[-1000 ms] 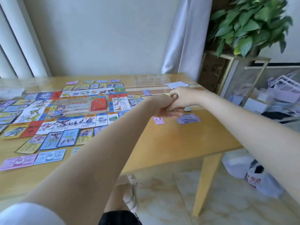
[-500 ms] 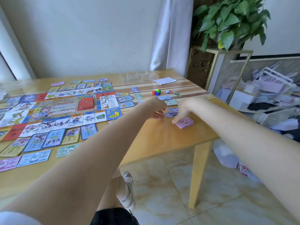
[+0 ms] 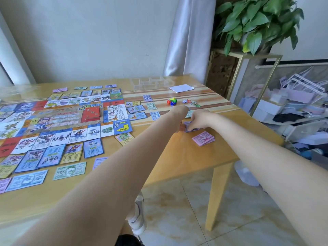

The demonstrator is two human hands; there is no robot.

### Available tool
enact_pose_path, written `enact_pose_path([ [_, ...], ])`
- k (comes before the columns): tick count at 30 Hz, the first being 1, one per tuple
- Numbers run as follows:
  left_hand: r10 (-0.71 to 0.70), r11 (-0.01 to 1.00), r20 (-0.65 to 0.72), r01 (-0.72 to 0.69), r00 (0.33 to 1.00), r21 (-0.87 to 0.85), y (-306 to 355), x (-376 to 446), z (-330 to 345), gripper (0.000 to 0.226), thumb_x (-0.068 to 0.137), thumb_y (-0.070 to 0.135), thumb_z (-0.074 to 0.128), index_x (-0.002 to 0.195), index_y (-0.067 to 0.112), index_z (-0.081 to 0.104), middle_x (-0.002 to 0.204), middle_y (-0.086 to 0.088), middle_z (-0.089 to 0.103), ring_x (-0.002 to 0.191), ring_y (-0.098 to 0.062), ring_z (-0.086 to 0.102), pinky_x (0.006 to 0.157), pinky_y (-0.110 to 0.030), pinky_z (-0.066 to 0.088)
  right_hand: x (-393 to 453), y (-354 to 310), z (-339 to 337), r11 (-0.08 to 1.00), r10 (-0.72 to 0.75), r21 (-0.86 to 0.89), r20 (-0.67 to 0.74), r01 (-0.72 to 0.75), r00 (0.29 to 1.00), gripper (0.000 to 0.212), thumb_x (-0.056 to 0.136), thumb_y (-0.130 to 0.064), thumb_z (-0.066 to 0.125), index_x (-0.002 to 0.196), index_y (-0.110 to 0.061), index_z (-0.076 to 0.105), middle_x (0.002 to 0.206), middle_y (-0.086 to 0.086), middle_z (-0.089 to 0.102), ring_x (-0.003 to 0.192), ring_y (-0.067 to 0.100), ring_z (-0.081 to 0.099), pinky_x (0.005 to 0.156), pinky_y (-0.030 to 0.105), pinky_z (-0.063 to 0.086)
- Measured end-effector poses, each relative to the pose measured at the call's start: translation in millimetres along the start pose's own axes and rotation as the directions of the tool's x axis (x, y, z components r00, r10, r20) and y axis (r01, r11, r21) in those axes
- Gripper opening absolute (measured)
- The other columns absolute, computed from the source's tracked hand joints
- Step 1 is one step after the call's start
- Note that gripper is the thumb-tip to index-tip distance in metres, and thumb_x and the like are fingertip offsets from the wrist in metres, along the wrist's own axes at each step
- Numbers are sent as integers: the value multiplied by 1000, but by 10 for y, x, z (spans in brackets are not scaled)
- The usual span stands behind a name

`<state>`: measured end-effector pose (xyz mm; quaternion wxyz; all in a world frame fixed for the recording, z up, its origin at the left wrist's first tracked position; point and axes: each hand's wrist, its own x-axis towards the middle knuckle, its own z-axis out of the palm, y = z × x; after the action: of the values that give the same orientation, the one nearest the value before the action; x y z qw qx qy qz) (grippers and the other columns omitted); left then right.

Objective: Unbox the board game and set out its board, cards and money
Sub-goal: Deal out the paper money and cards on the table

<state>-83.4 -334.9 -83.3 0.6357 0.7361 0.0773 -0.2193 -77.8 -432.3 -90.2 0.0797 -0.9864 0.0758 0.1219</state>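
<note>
Purple notes in both hands, pink stack set down beside them

I see the purple money stack [image 3: 190, 126] pinched by my right hand [image 3: 199, 119] with curled fingers, my left hand [image 3: 179, 119] touching its other end (its fingers are hidden, so I cannot tell their grip). Half a second ago the right hand was on the pink money stack [image 3: 203, 138], which now lies free near the table [image 3: 177, 157] edge. The board [image 3: 58, 121] is laid; sorting money looks nearly done. Open wood lies toward the dice [image 3: 171, 101].
</note>
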Motion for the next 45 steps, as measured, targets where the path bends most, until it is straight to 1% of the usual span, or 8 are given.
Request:
enact_pose_path([
  [5,-30,997,-87,24,996,-72,4,57,-66,23,99,18,41,115,3,49,107,-12,44,111,-30,50,92,-34,45,17,3,-7,995,-16,103,14,14,1000,40,77,-42,70,88,-9,49,100,9,51,87,23,53,69,30,47],
  [8,-7,990,14,9,1000,-140,29,-8,-104,40,98,19,42,136,6,39,137,-15,38,127,-34,41,81,-35,44,43,-52,47,999,23,34,-34,-22,999,60,77,-51,64,117,-8,49,116,10,50,108,25,47,82,32,40],
  [12,-24,985,73,36,997,-171,-45,-21,-66,44,99,19,41,140,5,36,144,-17,34,122,-32,48,78,-30,42,75,-95,91,998,34,-56,-76,-38,997,42,82,-49,55,103,-13,50,105,11,45,105,25,43,82,31,34],
  [22,-21,975,109,44,994,-218,-56,31,-214,42,99,17,41,137,0,37,141,-23,36,113,-35,54,79,-36,47,117,-193,-45,992,63,-110,42,-58,997,65,78,-36,70,130,-8,42,130,12,45,117,30,50,90,36,49],
  [26,110,994,-2,-110,994,-4,-52,47,-236,30,96,14,41,123,3,48,112,-14,51,76,-23,56,61,-26,46,179,-363,-54,989,6,-145,-45,-12,999,52,76,-40,65,121,-17,51,114,6,53,112,29,52,88,35,45],
  [35,376,905,-264,-290,888,312,-29,47,-1321,29,87,4,46,63,18,48,87,-13,55,81,-23,49,67,-27,35,162,-1325,-103,908,-405,51,-159,417,901,18,89,-35,55,83,-18,53,97,8,56,83,18,48,73,29,36],
  [40,371,887,-383,-201,846,415,-121,-31,-2010,23,91,14,51,111,9,62,116,-12,63,109,-28,59,87,-35,48,186,-2017,-23,841,-525,83,-109,534,844,32,90,-34,56,106,-8,63,114,13,60,113,27,55,78,28,36],
  [45,384,855,-457,-122,802,505,-171,-140,-2665,32,91,18,54,122,8,56,116,-11,63,106,-26,60,86,-31,46,207,-2684,32,781,-603,134,-90,610,793,30,90,-29,56,102,-3,64,99,12,60,89,24,54,72,27,38],
])
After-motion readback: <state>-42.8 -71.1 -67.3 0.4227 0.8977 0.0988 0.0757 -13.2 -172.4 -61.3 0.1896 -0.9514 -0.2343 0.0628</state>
